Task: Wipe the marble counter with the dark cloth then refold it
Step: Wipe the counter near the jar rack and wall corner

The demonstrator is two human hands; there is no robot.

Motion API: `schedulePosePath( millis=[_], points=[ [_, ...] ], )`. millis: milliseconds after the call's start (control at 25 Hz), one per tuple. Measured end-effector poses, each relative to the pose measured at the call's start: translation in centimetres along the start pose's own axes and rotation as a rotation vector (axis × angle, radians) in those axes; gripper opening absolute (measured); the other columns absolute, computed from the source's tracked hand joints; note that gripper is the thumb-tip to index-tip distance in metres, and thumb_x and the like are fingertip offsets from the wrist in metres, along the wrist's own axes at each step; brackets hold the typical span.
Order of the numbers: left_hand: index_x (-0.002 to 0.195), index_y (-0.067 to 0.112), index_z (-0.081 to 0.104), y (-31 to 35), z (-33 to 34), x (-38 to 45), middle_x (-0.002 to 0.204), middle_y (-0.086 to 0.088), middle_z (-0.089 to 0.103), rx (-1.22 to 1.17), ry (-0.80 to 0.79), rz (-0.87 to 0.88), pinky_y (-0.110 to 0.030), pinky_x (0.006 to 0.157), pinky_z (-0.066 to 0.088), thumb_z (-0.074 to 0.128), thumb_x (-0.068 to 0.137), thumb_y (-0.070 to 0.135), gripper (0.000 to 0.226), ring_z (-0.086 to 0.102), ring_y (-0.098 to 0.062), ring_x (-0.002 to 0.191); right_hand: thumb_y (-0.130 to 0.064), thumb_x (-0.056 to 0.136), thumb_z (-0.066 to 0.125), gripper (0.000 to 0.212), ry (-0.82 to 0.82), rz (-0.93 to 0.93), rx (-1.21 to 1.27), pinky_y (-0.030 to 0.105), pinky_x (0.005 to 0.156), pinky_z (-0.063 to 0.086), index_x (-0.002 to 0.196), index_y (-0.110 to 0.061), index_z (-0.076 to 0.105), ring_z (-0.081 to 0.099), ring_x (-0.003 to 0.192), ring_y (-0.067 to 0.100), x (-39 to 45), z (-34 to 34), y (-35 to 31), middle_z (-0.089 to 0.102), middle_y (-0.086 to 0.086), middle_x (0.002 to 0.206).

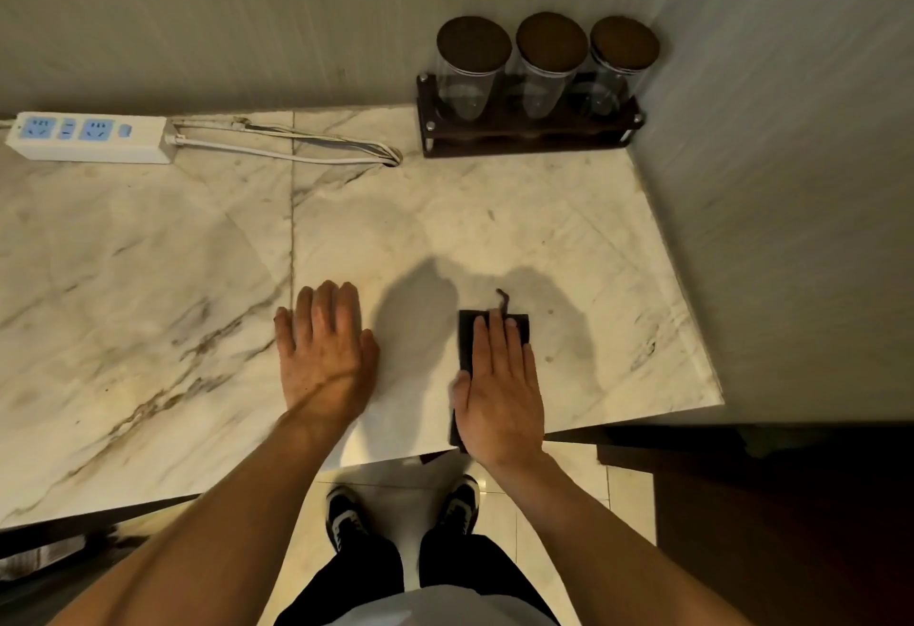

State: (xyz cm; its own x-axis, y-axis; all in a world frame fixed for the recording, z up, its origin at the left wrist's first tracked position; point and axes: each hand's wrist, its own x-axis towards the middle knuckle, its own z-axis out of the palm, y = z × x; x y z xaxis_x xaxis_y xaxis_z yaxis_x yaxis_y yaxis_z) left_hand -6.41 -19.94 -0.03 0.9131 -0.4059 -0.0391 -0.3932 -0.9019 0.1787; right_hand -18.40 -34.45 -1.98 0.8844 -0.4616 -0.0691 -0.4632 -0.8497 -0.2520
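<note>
Dark folded rectangular cloth [467, 338] lies near the veined marble counter [148, 279] front edge; I've my right hand [499, 398] flat on it, left hand [324, 353] spread open beside. Three cork-lidded glass jars [546, 66] stand behind.

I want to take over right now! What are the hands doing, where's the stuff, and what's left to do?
Left hand: flat and open on the bare marble counter, holding nothing.
Right hand: pressed flat on the dark cloth, near the counter's front edge.
The cloth looks folded into a narrow strip, with a loose thread at its far end.
Done: I cannot tell how much is wiped.
Left: wipe the counter, avoiding the power strip and jar rack, then refold the cloth.
</note>
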Motion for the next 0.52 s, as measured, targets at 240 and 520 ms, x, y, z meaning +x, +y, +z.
schedulePosePath(
  millis=[240, 520],
  points=[
    [0.142, 0.006, 0.037, 4.5, 1.8, -0.4, 0.148, -0.020, 0.037, -0.111, -0.008, 0.039, -0.058, 0.115, 0.015, 0.044, 0.094, 0.029, 0.053, 0.025, -0.039, 0.140, -0.033, 0.092, 0.036, 0.063, -0.173, -0.439, -0.093, 0.040, 0.119, 0.015, 0.151, -0.014, 0.019, 0.008, 0.147, 0.019, 0.7, -2.1, 6.3, 0.014, 0.004, 0.159],
    [0.147, 0.011, 0.024, 5.8, 3.8, -0.3, 0.156, -0.012, 0.024, -0.074, -0.049, -0.083, -0.050, 0.118, -0.001, 0.027, 0.096, 0.045, 0.062, 0.007, -0.032, 0.146, -0.034, 0.094, 0.030, 0.062, -0.283, -0.633, -0.200, 0.033, 0.118, 0.000, 0.151, -0.018, 0.010, -0.002, 0.147, 0.014, 4.0, -3.1, 8.8, 0.001, -0.001, 0.159]
  ],
)
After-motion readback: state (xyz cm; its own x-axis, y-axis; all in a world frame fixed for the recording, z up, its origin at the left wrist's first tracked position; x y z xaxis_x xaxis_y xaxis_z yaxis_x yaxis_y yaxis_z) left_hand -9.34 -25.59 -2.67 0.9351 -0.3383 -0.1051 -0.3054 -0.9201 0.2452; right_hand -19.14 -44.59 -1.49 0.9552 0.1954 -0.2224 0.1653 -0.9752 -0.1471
